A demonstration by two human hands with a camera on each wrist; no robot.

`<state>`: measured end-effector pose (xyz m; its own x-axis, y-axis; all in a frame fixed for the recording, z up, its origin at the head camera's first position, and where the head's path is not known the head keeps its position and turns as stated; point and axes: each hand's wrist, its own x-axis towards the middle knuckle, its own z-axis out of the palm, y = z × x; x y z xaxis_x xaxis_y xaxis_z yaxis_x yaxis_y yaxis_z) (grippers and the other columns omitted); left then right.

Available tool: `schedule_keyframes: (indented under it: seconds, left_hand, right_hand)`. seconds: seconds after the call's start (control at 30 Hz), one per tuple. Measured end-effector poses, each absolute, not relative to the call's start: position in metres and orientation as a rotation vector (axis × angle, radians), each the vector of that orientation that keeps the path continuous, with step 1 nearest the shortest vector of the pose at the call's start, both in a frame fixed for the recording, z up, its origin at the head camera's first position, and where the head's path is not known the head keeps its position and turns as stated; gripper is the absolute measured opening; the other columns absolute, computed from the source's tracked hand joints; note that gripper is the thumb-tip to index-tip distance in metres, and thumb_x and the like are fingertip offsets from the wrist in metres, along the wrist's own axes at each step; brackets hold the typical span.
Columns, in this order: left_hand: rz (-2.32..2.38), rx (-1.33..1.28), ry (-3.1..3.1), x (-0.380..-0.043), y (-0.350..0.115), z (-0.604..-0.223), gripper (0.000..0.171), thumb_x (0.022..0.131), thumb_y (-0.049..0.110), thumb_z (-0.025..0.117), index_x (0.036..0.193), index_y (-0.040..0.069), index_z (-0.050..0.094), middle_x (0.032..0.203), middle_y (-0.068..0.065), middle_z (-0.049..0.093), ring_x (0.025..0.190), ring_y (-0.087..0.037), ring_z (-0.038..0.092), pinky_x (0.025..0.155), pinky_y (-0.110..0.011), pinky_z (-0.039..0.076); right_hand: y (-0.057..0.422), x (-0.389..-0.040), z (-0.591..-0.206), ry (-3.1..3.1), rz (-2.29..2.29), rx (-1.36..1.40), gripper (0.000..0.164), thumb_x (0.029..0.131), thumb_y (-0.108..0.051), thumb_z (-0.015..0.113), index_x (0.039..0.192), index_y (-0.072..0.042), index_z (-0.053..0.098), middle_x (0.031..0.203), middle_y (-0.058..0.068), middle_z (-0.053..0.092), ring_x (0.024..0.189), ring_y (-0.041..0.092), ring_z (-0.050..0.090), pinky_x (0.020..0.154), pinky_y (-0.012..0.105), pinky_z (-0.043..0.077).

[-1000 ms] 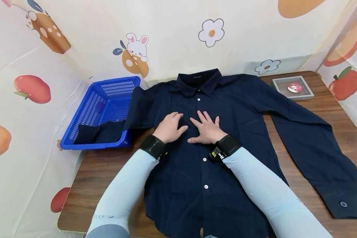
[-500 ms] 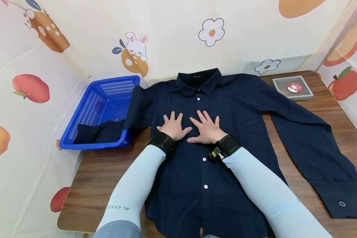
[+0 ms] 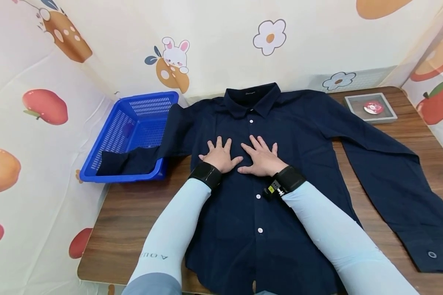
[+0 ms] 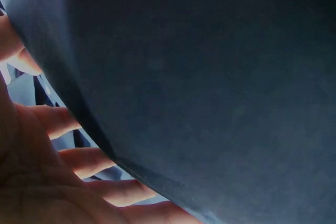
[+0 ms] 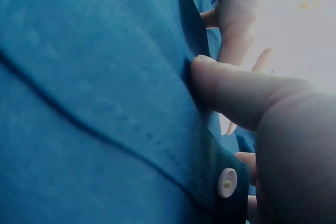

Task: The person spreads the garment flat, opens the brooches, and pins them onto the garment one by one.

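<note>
A dark navy button-up shirt [image 3: 229,213] lies spread front up, its collar [image 3: 251,101] toward the wall. My left hand [image 3: 220,156] rests palm down on the chest, fingers spread. Beside it, right of the button row, my right hand [image 3: 263,159] lies flat with fingers splayed as well. In the left wrist view, the fingers [image 4: 86,161] reach to the navy cloth. The right wrist view shows the thumb [image 5: 231,87] against the cloth, near a white button [image 5: 227,183]. One sleeve [image 3: 387,180] stretches out to the right; the other hangs into a blue basket.
The blue plastic basket [image 3: 123,179] stands at the left, the sleeve's dark end [image 3: 129,162] lying in it. A small grey tray [image 3: 382,119] with a round red-and-white item [image 3: 373,107] sits at the back right. A printed curtain [image 3: 221,49] backs the wooden table [image 3: 133,233].
My left hand has shifted slightly right and turned from a half-curled pose to flat with fingers spread on the shirt. The right hand stays in place. The head view has shifted slightly.
</note>
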<state>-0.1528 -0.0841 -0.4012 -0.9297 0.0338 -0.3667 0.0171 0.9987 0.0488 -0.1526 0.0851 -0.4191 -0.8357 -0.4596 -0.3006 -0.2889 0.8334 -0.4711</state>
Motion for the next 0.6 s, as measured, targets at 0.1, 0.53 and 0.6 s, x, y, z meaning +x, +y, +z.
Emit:
schedule_keyframes:
  seconds: [0.1,0.53,0.6]
  left_hand:
    - [0.057,0.033,2.767,-0.153,-0.084,-0.4,0.083,0.089,0.069,0.044,0.155,0.025,0.018,0.16,-0.012,0.007,0.143,-0.045,0.007,0.095,-0.074,0.027]
    - [0.069,0.015,2.713,-0.154,-0.084,-0.397,0.086,0.089,0.07,0.043,0.155,0.024,0.014,0.16,-0.013,0.003,0.143,-0.045,0.004,0.096,-0.074,0.026]
    - [0.07,0.024,2.715,-0.154,-0.083,-0.397,0.085,0.089,0.07,0.042,0.155,0.024,0.014,0.16,-0.013,0.003,0.143,-0.045,0.004,0.096,-0.074,0.026]
  right_hand:
    - [0.088,-0.155,-0.414,2.584,-0.659,-0.561,0.086,0.087,-0.059,0.06,0.154,-0.021,0.023,0.161,0.012,0.001,0.146,0.033,-0.005,0.103,0.073,-0.004]
    - [0.143,-0.225,-0.375,2.73,-0.651,-0.541,0.065,0.099,-0.028,0.051,0.147,0.008,0.025,0.153,0.028,0.022,0.142,0.038,0.018,0.114,0.049,0.016]
    - [0.15,-0.237,-0.375,2.734,-0.566,-0.525,0.063,0.1,-0.027,0.048,0.148,0.008,0.024,0.154,0.027,0.019,0.143,0.039,0.014,0.114,0.053,0.014]
